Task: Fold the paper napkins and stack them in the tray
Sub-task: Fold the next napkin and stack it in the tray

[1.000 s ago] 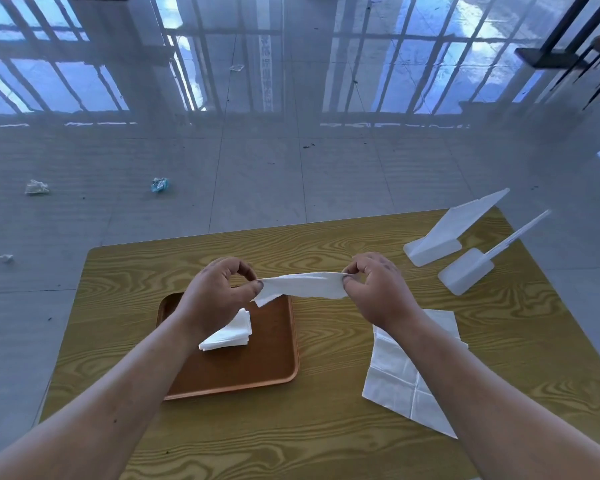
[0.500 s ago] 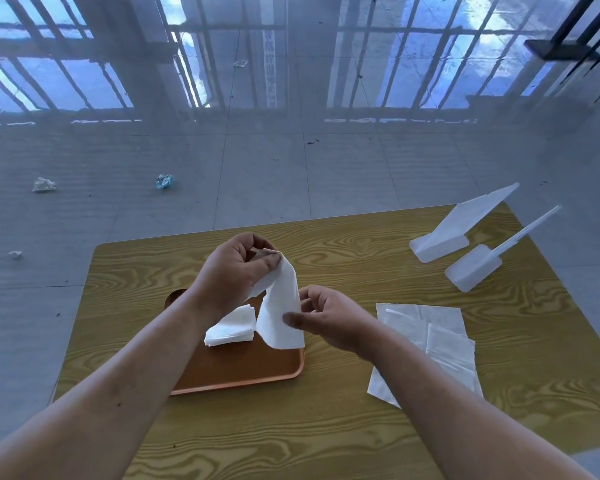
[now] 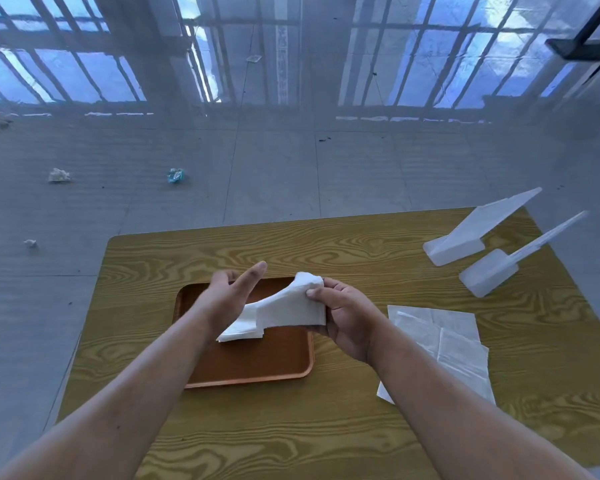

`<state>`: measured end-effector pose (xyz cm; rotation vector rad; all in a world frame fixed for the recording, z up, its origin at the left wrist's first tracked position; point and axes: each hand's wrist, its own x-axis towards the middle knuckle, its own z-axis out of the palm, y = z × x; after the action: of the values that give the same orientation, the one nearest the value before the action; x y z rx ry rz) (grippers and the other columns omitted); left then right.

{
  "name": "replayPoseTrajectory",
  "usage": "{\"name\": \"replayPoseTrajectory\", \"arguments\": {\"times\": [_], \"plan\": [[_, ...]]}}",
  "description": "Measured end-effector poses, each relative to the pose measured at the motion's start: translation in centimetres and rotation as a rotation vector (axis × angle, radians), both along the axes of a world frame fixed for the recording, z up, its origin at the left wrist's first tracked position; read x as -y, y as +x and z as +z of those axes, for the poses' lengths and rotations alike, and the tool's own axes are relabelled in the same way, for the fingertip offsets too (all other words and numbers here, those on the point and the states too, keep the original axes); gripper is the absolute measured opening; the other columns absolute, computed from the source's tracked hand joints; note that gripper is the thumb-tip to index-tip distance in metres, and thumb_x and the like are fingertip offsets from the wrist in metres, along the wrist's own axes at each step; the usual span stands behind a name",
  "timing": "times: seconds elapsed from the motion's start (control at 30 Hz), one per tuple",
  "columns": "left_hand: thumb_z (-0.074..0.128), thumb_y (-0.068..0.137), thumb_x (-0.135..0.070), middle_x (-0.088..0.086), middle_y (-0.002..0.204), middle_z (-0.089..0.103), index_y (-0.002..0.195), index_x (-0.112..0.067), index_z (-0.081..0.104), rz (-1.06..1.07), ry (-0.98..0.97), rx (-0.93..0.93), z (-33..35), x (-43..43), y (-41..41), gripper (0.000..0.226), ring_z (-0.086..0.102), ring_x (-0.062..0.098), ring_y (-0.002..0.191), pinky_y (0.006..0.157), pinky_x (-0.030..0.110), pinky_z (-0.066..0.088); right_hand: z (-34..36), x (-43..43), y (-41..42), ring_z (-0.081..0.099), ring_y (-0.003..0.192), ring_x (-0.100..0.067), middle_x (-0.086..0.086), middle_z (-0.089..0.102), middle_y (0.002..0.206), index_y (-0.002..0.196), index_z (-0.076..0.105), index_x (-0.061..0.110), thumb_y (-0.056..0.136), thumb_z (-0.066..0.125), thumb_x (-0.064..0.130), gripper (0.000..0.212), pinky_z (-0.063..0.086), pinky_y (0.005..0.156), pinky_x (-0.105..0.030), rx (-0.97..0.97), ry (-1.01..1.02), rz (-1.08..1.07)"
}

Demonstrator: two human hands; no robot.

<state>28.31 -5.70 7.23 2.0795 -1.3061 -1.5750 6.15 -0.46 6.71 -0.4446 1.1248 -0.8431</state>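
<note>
2 white plastic stands [image 3: 478, 230] on table [image 3: 361, 244]; litter [image 3: 176, 175] on floor.

The open left hand [image 3: 230, 293] covers part of the small folded white paper napkins [image 3: 240, 330] lying in the brown rectangular tray [image 3: 253, 367]; their count is unclear. Both forearms run off the bottom edge.

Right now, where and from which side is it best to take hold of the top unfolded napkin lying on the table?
Probably at the near left corner of the top unfolded napkin, coming from the left. That corner is the closest bare edge to the right hand, and the sheets lie flat and overlapped on the table, so pinching a corner should lift one sheet.
</note>
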Motion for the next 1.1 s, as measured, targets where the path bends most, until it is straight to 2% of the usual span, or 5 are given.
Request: {"name": "replayPoseTrajectory", "arguments": {"times": [0.17, 0.33, 0.7, 0.97, 1.1], "plan": [[0.048, 0.07, -0.099, 0.015, 0.099, 0.08, 0.118, -0.024, 0.059, 0.007, 0.402, -0.442, -0.3, -1.6, -0.1, 0.089, 0.07, 0.024, 0.072, 0.077, 0.039, 0.05, 0.0, 0.3, 0.0, 0.069, 0.095, -0.026, -0.014, 0.073, 0.103, 0.121, 0.069, 0.002, 0.101, 0.053, 0.002, 0.025, 0.059, 0.083, -0.043, 0.072, -0.01, -0.024], [0.076, 0.078, -0.059, 0.011, 0.108, 0.078, 0.135, -0.018, 0.062, 0.158, 0.185, -0.658, -0.2, -1.8, -0.9, 0.072, 0.07, 0.024, 0.086, 0.074, 0.039, 0.053, -0.3, 0.1, -0.1, 0.066, 0.097, -0.025, -0.014, 0.071, 0.106, 0.125, 0.069, -0.003, 0.098, 0.057, -0.001, 0.029, 0.054, 0.087, -0.039, 0.039, -0.018, 0.058], [0.089, 0.071, -0.021, 0.012, 0.107, 0.082, 0.135, -0.038, 0.058, -0.056, -0.17, -0.505, -0.8, -0.9, -1.5, 0.073, 0.078, 0.028, 0.099, 0.084, 0.035, 0.062, -0.7, 0.6, -0.2, 0.075, 0.088, -0.022, -0.016, 0.076, 0.101, 0.163, 0.017, 0.03, 0.095, 0.067, -0.003, 0.091, 0.06, 0.076, -0.029, -0.254, -0.203, 0.017], [0.087, 0.076, -0.03, -0.011, 0.08, 0.077, 0.085, -0.041, 0.077, -0.23, -0.335, -0.068, -1.8, -0.8, -1.0, 0.017, 0.068, 0.003, 0.07, 0.065, 0.025, 0.055, -0.5, 1.0, -0.2, 0.073, 0.08, -0.019, -0.007, 0.08, 0.091, 0.109, 0.076, 0.019, 0.092, 0.068, 0.001, 0.025, 0.059, 0.073, -0.032, -0.554, -0.348, 0.155], [0.087, 0.079, -0.035, -0.02, 0.107, 0.063, 0.079, -0.041, 0.078, -0.279, -0.461, 0.047, -2.2, -0.4, -0.6, 0.011, 0.05, -0.004, 0.112, 0.09, 0.018, 0.037, -0.7, 1.3, -0.1, 0.059, 0.107, -0.004, 0.014, 0.068, 0.109, 0.083, 0.074, 0.036, 0.089, 0.075, 0.022, 0.015, 0.045, 0.091, -0.02, -0.855, -0.457, 0.229]]}}
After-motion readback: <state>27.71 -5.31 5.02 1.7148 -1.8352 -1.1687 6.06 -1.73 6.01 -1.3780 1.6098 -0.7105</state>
